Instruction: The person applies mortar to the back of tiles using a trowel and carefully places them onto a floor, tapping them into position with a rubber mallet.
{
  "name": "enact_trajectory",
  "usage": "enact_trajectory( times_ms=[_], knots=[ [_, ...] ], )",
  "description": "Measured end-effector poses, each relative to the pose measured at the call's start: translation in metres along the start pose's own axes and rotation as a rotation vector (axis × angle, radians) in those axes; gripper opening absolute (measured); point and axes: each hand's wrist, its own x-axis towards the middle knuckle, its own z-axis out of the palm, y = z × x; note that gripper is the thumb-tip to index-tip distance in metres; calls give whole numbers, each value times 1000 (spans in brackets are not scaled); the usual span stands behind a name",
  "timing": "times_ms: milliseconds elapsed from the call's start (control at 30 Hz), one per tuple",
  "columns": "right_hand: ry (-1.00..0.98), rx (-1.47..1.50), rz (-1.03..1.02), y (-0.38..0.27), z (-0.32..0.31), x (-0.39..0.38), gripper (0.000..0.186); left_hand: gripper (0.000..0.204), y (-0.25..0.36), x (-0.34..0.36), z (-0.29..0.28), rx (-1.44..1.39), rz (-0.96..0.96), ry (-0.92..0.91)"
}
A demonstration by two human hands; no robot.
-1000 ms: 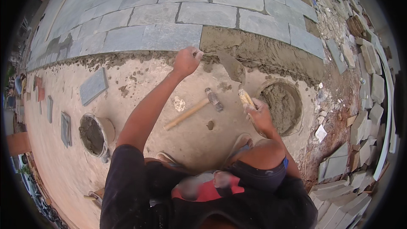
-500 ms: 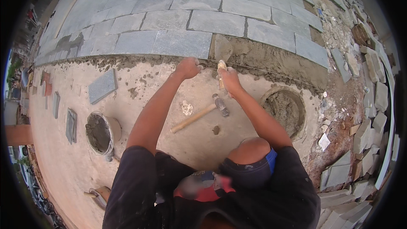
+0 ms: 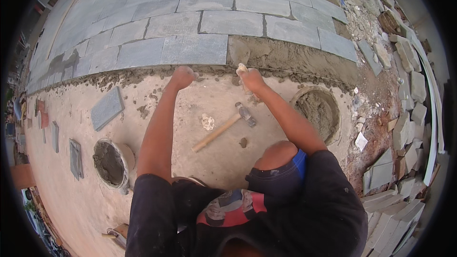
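My right hand (image 3: 252, 80) grips the handle of a trowel (image 3: 239, 51). Its mortar-smeared blade rests on the grey mortar bed (image 3: 300, 57), close to the end of the front row of stone tiles (image 3: 194, 50). My left hand (image 3: 183, 78) is closed just in front of that row's edge, near a thin taut string (image 3: 290, 72); whether anything is inside the fingers is hidden. Between my forearms a hammer (image 3: 219, 132) with a wooden handle and metal head lies on the floor.
Mortar fills a bucket (image 3: 127, 154) on the left and a round tub (image 3: 339, 126) beside my right forearm. A loose tile (image 3: 107, 109) and a few smaller slabs (image 3: 76, 159) lie at left. Rubble and stacked stone pieces (image 3: 381, 173) line the right side.
The whole view has shifted, moving the scene leftward. My left hand has moved left along the tile edge. My right hand still holds the trowel, its blade in about the same spot on the mortar.
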Motion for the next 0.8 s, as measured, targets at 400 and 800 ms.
enact_trajectory(
  times_ms=[400,800],
  knots=[
    [155,251,130,-1,-75,-25,27,39,11,14,-24,-126,12,99],
    [-19,62,142,-22,-66,3,30,41,4,26,-1,-58,73,31]
  ],
)
